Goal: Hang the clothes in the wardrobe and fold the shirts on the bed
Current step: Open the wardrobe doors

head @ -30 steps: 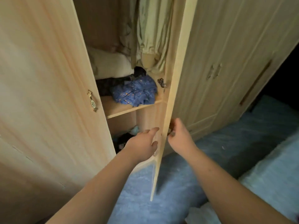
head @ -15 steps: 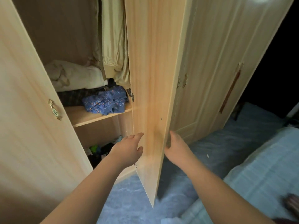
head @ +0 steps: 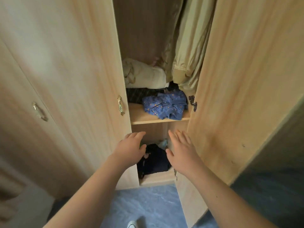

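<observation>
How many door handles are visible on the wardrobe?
2. The far-left handle sits on the leftmost door; the middle handle sits beside the open compartment. Others may be hidden.

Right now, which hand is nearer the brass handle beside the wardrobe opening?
Left. The left hand sits just below the brass handle; the right hand is farther to its right.

Floor (head: 153,206): blue, marbled, lower centre of frame. White-and-grey object (head: 133,224) lying on it at the bottom edge, cut off by the frame, kind not clear. Dark blue-grey area (head: 269,195) at lower right, in shadow and blurred. Pale grey patch (head: 28,209) at lower left, indistinct.
</observation>
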### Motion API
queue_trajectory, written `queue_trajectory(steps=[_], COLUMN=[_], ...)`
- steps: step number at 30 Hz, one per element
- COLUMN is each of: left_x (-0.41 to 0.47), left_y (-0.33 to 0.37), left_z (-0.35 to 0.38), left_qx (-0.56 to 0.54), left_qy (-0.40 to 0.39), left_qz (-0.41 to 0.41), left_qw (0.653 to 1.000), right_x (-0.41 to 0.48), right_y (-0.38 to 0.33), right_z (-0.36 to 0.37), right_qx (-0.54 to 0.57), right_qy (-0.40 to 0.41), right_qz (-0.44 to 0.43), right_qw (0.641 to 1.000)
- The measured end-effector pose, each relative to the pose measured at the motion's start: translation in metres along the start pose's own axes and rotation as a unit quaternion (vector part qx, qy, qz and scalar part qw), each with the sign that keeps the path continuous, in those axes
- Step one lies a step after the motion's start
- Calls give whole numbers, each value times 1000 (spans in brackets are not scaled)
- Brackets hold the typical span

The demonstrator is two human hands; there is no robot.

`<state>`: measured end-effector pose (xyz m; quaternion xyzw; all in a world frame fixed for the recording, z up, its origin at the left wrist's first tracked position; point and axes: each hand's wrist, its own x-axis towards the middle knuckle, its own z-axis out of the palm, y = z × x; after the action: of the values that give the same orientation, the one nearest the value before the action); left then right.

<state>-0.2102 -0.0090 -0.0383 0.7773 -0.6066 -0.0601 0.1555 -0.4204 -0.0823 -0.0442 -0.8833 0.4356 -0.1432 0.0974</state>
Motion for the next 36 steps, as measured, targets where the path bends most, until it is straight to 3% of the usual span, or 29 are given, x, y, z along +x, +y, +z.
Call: queue_trajectory(steps=[5, 10, 15, 18, 25, 30, 36], left_x=[64, 141, 190, 195, 124, 14, -95], left_y=[-76, -129, -144, -143, -126, -114, -141], left_z=[-15, -13, 3, 12, 0, -6, -29], left_qx=[-52, -181, -322, -335, -308, -281, -276], left_qy=[58, 136, 166, 196, 154, 131, 121], left_qz=[-69, -140, -117, -102, -68, -109, -197], left_qw=[995, 964, 925, 916, 936, 944, 933], right_x=[91, 165, 204, 203, 154, 96, 28], right_y=[-39, -63, -76, -81, -96, -125, -182], right_z=[28, 53, 69, 73, 62, 61, 73], right_qx=[-14, -7, -11, -8, 3, 55, 132], right_qy=[-3, -22, -31, -37, -40, -32, -100], right_qz=[-30, -7, 4, 0, -36, -91, -136], right_qw=[999, 1000, 999, 999, 999, 994, 977])
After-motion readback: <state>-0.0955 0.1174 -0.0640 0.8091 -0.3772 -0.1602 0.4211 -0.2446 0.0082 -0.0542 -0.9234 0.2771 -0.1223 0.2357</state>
